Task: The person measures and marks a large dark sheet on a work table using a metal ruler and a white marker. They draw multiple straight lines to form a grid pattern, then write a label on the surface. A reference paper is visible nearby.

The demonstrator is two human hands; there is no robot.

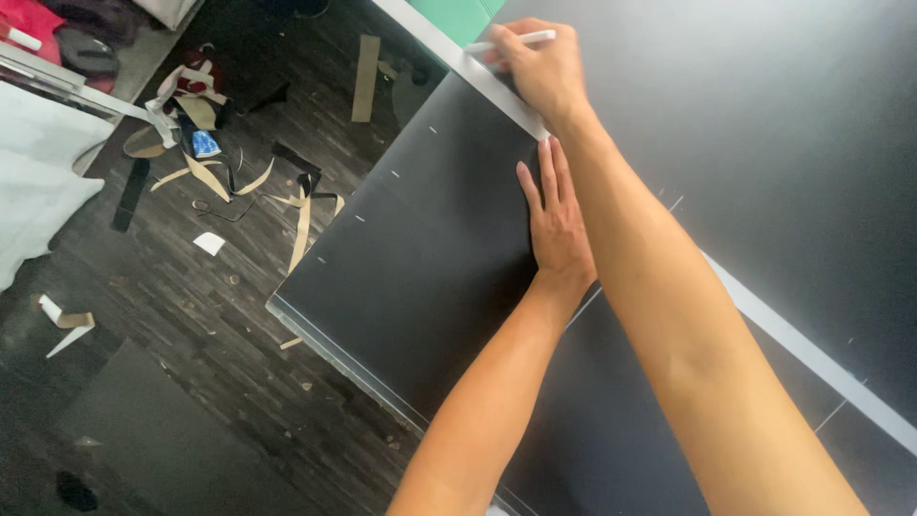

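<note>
My left hand (554,229) lies flat, fingers together, pinning the thin black sheet (430,248) on the tabletop beside the long straightedge (764,320), while my right hand (540,67) pinches a light white marking pencil (511,41); the sheet looks smooth, flexible, likely to slide.

Ruler (764,320) on sheet (420,248), scraps (205,172) left

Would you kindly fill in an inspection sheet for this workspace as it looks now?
Surface: large black sheet on a table, small white marks near its edge.
Job's things: long grey straightedge; slim white marking pen.
Clutter: tan and black offcut strips on the dark wooden floor.
Grippers: left hand flat on the sheet; right hand gripping the pen at the straightedge.
Cables: nothing seen.
Surroundings: white cloth at left.
</note>
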